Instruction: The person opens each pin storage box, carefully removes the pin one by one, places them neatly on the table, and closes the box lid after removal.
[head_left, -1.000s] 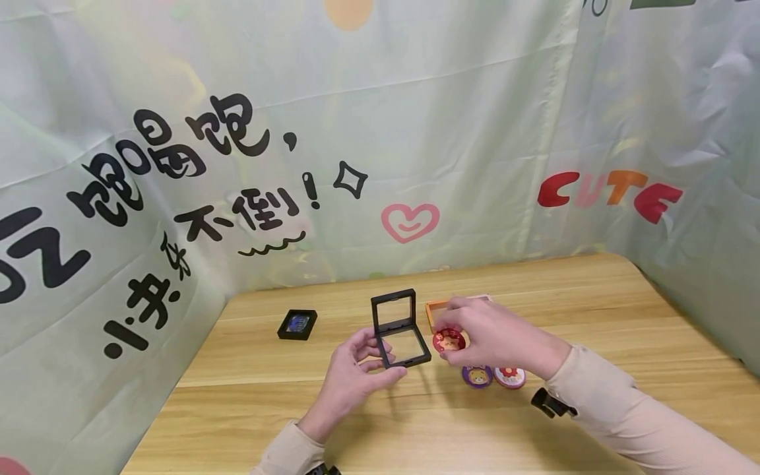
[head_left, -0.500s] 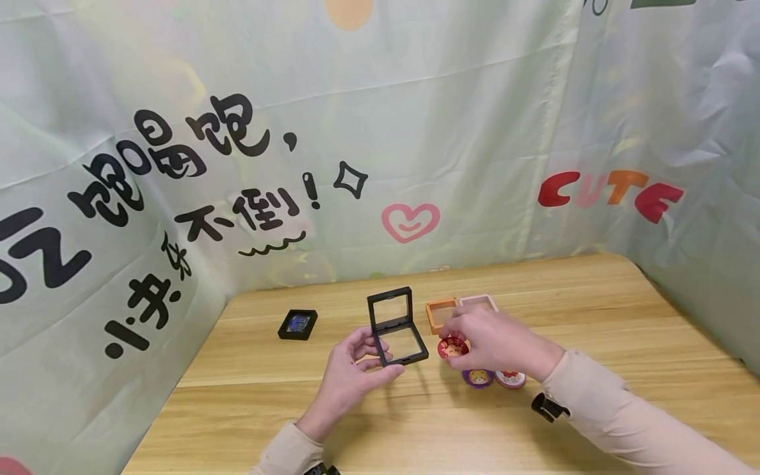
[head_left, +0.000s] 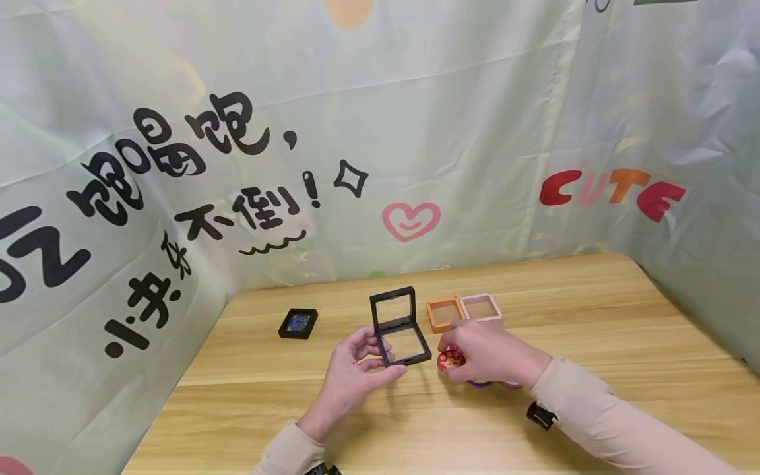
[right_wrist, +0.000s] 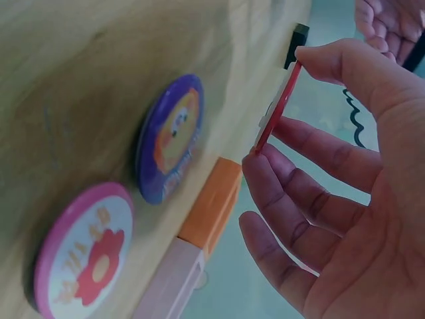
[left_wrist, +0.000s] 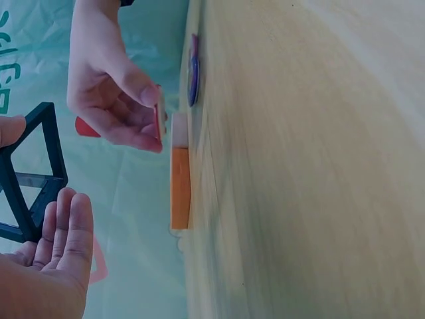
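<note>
My left hand [head_left: 350, 382] holds a black hinged display frame [head_left: 410, 361] with clear panes. Its two halves are spread apart, one leaf standing up behind the other. My right hand [head_left: 495, 353] pinches a round red button badge [head_left: 449, 360] by its edge, to the right of the frame; in the right wrist view the badge [right_wrist: 280, 106] is seen edge-on between thumb and fingers. Below the right hand lie a purple badge with a bear [right_wrist: 171, 136] and a pink-rimmed badge with a red flower [right_wrist: 86, 259], both mostly hidden in the head view.
An orange frame [head_left: 431, 316] and a pale pink frame [head_left: 500, 309] lie side by side behind the right hand. Further left is a small black frame with a blue insert [head_left: 298, 323]. A printed curtain [head_left: 475, 152] hangs behind the wooden table [head_left: 237, 396].
My right hand has come down toward the front with the red badge, uncovering the orange and pink frames and covering more of the two lying badges. The left hand stays nearly still.
</note>
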